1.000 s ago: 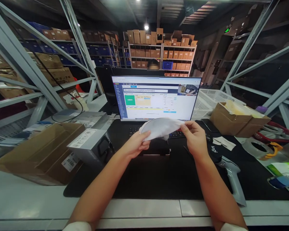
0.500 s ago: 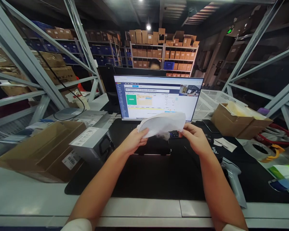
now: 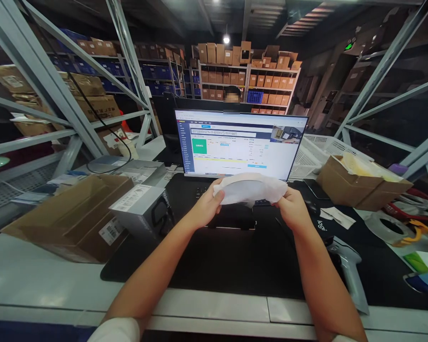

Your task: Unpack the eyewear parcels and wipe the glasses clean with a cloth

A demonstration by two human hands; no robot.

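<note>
A thin, white, soft bag [image 3: 251, 187] is stretched between my two hands in front of the monitor [image 3: 235, 142]. My left hand [image 3: 209, 205] grips its left end, with the thumb on the near side. At the right end, my right hand [image 3: 291, 205] has its fingers closed on the edge. The bag's upper rim bows upward, and its front looks slightly hollow. Whether anything lies inside it cannot be made out. Beneath it, a dark keyboard [image 3: 262, 202] is mostly covered, and the black desk mat [image 3: 231, 266] spreads below.
Left are an open cardboard box [image 3: 67, 213] and a grey product box [image 3: 141, 209]. A barcode scanner [image 3: 349, 270], a mouse [image 3: 311, 207], white paper [image 3: 338, 217] and a tape roll [image 3: 388, 228] lie right. Behind them stands another carton [image 3: 360, 183]. A person [image 3: 231, 94] is beyond the monitor.
The white bag has been pulled wider and lowered slightly, its right end now held farther right and more firmly. The whole view has shifted a little.
</note>
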